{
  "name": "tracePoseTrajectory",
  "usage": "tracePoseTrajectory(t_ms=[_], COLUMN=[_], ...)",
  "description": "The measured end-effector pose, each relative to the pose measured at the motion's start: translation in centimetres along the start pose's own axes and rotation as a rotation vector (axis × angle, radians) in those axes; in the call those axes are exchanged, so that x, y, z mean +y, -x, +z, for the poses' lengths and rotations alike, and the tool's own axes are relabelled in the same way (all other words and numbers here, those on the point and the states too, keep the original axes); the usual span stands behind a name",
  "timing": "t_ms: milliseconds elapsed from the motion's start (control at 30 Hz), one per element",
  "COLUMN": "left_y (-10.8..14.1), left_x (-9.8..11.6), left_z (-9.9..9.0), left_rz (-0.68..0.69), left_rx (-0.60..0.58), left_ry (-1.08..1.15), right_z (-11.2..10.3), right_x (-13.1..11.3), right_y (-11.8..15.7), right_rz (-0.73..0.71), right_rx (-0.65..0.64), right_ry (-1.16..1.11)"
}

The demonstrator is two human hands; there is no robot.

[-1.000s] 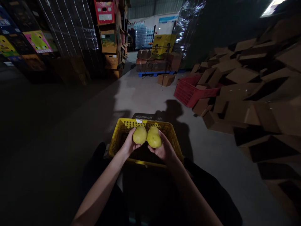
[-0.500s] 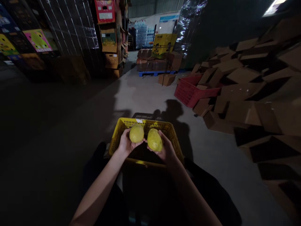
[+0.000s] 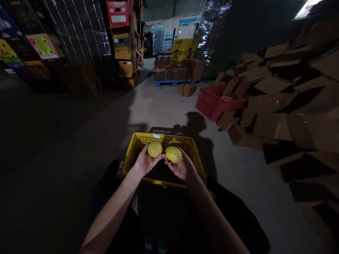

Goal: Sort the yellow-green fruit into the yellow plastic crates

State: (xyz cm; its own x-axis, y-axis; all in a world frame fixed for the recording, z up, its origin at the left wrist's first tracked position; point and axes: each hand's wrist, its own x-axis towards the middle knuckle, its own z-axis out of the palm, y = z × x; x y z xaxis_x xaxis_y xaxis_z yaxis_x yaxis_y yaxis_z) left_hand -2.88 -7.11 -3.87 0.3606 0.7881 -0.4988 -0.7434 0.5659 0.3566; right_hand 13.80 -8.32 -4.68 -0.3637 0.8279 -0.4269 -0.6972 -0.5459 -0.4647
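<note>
Above the yellow plastic crate (image 3: 129,150), each of my hands has a fist-sized yellow fruit in it. My left hand (image 3: 143,163) is closed around a rounder yellow fruit (image 3: 155,149), its small dark end spot facing me. In my right hand (image 3: 184,167) rests a longer, oval yellow fruit (image 3: 173,154), with its dark end spot turned to the right. The fingertips of both hands nearly meet between the two fruits. Deep shadow covers the crate's inside, so its contents cannot be made out. The fruits' exact kind is unclear.
A red crate (image 3: 212,104) stands by a large heap of cardboard boxes (image 3: 275,106) on the right. Ahead, a blue pallet (image 3: 172,83) bears cartons, with a small box (image 3: 186,89) before it. Stacked cartons (image 3: 124,49) rise at the back left.
Both fruits have turned in my hands, so their ends now face me more. The right fruit has tipped from upright to lying sideways. The crate has stayed put.
</note>
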Motion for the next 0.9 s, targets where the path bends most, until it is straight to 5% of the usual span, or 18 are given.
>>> tracePoseTrajectory(t_ms=[333, 567, 767, 900], left_y=[0.1, 0.6, 1.3, 1.9], left_x=[0.0, 0.1, 0.0, 0.1], left_z=[0.2, 0.1, 0.1, 0.2], left_rz=[-0.019, -0.015, 0.172, 0.172], left_rx=[0.006, -0.183, -0.279, -0.325], left_ry=[-0.069, -0.038, 0.001, -0.028], right_z=[-1.2, -0.3, 0.6, 0.7], right_x=[0.1, 0.3, 0.4, 0.4], right_y=[-0.6, 0.0, 0.6, 0.9], right_rz=[0.029, -0.082, -0.216, -0.266], right_rx=[-0.046, -0.139, -0.060, -0.073], right_ry=[-0.007, -0.012, -0.027, 0.056])
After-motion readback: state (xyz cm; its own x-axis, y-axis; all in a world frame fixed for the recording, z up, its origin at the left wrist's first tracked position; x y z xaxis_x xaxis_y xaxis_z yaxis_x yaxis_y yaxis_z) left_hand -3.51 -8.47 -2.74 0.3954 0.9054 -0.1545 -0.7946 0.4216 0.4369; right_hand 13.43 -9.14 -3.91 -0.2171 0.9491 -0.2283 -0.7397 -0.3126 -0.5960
